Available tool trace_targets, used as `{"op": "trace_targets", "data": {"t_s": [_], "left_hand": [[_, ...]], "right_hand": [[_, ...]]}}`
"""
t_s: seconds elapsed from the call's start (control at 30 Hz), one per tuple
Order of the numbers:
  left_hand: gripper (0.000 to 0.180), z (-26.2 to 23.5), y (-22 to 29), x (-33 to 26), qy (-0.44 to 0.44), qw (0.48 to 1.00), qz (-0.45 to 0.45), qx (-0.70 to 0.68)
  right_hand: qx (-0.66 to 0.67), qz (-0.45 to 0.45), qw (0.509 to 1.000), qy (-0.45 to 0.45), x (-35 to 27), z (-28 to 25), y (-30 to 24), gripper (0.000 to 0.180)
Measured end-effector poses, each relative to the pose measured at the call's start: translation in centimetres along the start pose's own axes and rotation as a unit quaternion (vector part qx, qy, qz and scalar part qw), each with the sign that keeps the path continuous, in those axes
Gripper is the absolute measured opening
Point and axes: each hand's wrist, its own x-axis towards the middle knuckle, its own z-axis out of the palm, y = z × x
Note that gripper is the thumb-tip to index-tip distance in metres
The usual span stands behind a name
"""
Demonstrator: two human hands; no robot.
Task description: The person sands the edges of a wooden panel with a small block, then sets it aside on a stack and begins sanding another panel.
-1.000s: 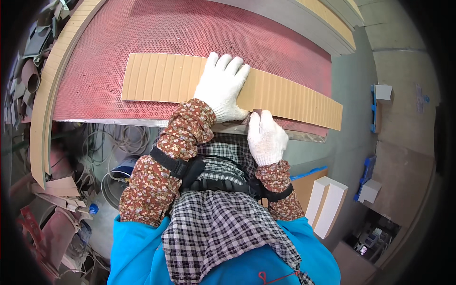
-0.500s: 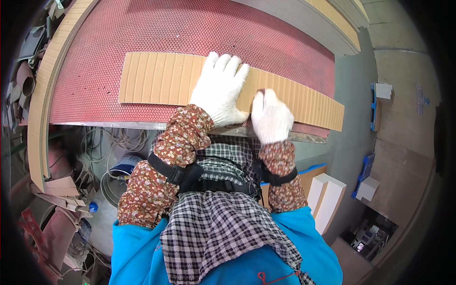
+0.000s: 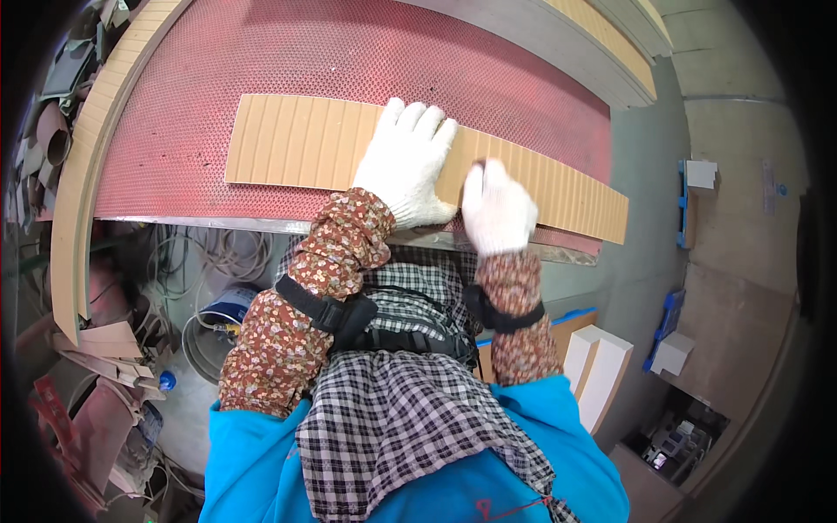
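Observation:
A long tan panel (image 3: pixel 288 139) with evenly spaced grooves lies across a red textured mat (image 3: pixel 200 96). My left hand (image 3: pixel 408 161), in a white knit glove, rests flat on the panel's middle, fingers stretched out and thumb to the right. Just right of it my right hand (image 3: pixel 500 205), also gloved in white, is closed over the panel's near edge. A small dark bit shows at its fingertips; the glove hides the rest, so its kind is unclear.
Long tan strips (image 3: pixel 74 209) lie along the bench's left side, and pale boards (image 3: pixel 602 44) are stacked at far right. Below on the left are a metal bucket (image 3: pixel 205 349), coiled hoses (image 3: pixel 231 253) and scrap pieces (image 3: pixel 100 418). White blocks (image 3: pixel 595 375) stand at my right.
My right hand has shifted slightly up along the panel. My left hand stays flat on it. The whole view has moved a little.

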Motion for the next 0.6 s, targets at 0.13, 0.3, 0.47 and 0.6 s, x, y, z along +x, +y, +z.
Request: {"op": "trace_targets", "data": {"t_s": [0.13,0.3,0.47,0.6], "left_hand": [[0.084,0.0,0.0,-0.2,0.005,1.0,-0.005,-0.014],[0.081,-0.5,0.0,-0.1,0.02,1.0,-0.004,-0.003],[0.088,0.1,0.1,-0.1,0.005,1.0,-0.001,-0.016],[0.088,0.2,-0.1,-0.2,0.007,1.0,0.0,-0.017]], "right_hand": [[0.032,-0.01,0.999,0.022,-4.2,-0.1,0.2,0.024],[0.034,-0.012,0.999,0.013,-0.8,-0.1,0.0,0.026],[0.004,0.068,0.995,-0.08,6.6,-1.1,-0.8,0.044],[-0.02,0.061,0.994,-0.086,7.6,-0.4,-0.5,0.045]]}}
